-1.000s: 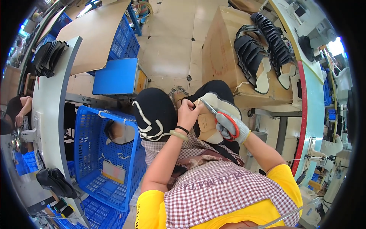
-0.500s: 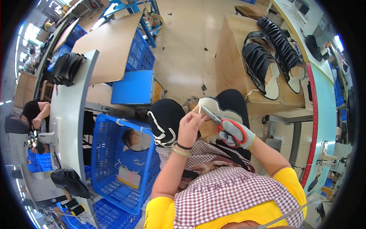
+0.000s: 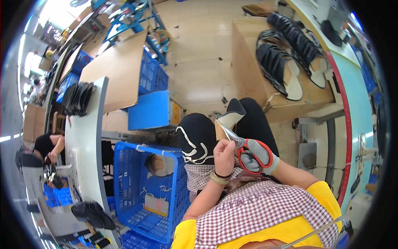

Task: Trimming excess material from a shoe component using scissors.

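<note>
So, your left hand (image 3: 224,157) pinches the shoe piece (image 3: 230,120) by its edge, likely to steady it; your right hand (image 3: 262,155) grips scissors (image 3: 243,145).

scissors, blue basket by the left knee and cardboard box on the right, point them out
Scissors (image 3: 241,142), head view: pivot between blades and handles
Blue basket (image 3: 177,196), head view: right-hand wall
Cardboard box (image 3: 249,58), head view: bare left part

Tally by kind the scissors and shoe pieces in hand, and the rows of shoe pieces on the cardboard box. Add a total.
Scissors in right hand: 1
Shoe piece in left hand: 1
Shoe-piece rows on cardboard box: 2
Total: 4
</note>
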Demonstrator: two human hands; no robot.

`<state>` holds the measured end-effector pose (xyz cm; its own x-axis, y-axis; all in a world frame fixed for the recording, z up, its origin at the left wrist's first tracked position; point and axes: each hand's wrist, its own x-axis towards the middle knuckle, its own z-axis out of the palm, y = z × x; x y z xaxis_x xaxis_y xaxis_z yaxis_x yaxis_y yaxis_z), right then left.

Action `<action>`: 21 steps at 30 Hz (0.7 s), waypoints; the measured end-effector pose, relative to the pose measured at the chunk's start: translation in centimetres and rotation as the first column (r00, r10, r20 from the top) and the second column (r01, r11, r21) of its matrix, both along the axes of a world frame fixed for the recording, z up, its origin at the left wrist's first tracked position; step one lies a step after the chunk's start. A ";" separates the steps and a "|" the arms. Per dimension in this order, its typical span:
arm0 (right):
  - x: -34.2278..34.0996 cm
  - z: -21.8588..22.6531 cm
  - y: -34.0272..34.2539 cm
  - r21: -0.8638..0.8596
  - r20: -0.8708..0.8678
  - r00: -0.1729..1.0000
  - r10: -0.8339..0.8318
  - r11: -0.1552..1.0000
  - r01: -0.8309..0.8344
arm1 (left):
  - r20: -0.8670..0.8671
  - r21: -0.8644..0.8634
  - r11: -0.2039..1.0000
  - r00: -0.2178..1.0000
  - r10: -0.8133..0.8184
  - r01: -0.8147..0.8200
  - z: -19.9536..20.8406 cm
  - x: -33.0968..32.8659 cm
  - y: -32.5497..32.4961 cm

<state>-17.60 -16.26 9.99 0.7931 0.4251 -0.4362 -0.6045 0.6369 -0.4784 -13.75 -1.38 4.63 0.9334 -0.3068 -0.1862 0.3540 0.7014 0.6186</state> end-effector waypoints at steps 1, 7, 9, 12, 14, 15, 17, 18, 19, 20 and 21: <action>-0.3 0.4 -0.4 -0.023 -0.010 1.000 -0.017 1.000 0.017 | -0.004 -0.008 1.000 1.000 -0.029 0.029 -0.7 -0.5 -0.2; -3.0 0.6 -0.9 -0.153 -0.105 0.974 -0.199 0.971 0.182 | 0.130 -0.024 0.940 0.933 -0.336 0.342 -1.2 -1.8 -1.1; -3.1 0.7 -0.9 -0.224 -0.065 0.971 -0.232 0.951 0.212 | 0.219 0.339 0.882 0.884 -0.413 0.328 -1.7 -2.1 -0.4; -2.3 0.4 -2.7 -0.214 -0.162 0.933 -0.321 0.934 0.285 | 0.305 0.370 0.844 0.807 -0.505 0.389 -0.2 -2.3 1.2; -2.5 0.2 -3.8 -0.214 -0.186 0.923 -0.336 0.931 0.295 | 0.260 0.398 0.849 0.845 -0.467 0.347 2.3 -0.9 3.6; -2.8 0.0 -4.0 -0.222 -0.184 0.925 -0.332 0.931 0.290 | 0.155 0.434 0.860 0.918 -0.366 0.270 2.4 0.3 5.9; -3.0 0.2 -3.8 -0.243 -0.178 0.929 -0.324 0.930 0.277 | 0.326 0.746 0.643 0.937 -0.126 -0.174 3.3 3.3 9.8; -2.9 0.2 -3.8 -0.271 -0.164 0.932 -0.324 0.923 0.274 | 0.576 0.802 0.301 0.802 -0.159 -0.516 4.1 4.7 10.4; -3.2 0.0 -4.1 -0.276 -0.167 0.929 -0.329 0.920 0.276 | 0.545 0.798 -0.143 0.803 -0.241 -0.585 4.9 5.7 10.2; -3.2 -0.1 -4.1 -0.268 -0.149 0.938 -0.314 0.925 0.268 | 0.543 0.692 -0.347 0.773 -0.327 -0.633 5.5 6.4 10.4; -3.2 -0.5 -4.3 -0.268 -0.132 0.940 -0.314 0.924 0.271 | 0.515 0.548 -0.509 0.748 -0.419 -0.663 5.5 7.3 10.0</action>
<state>-20.80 -20.54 9.54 0.7707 0.0494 -0.6353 -0.4943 0.6755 -0.5472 -6.43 8.64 10.12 0.8952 -0.0944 0.4355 -0.1800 -0.9706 0.1596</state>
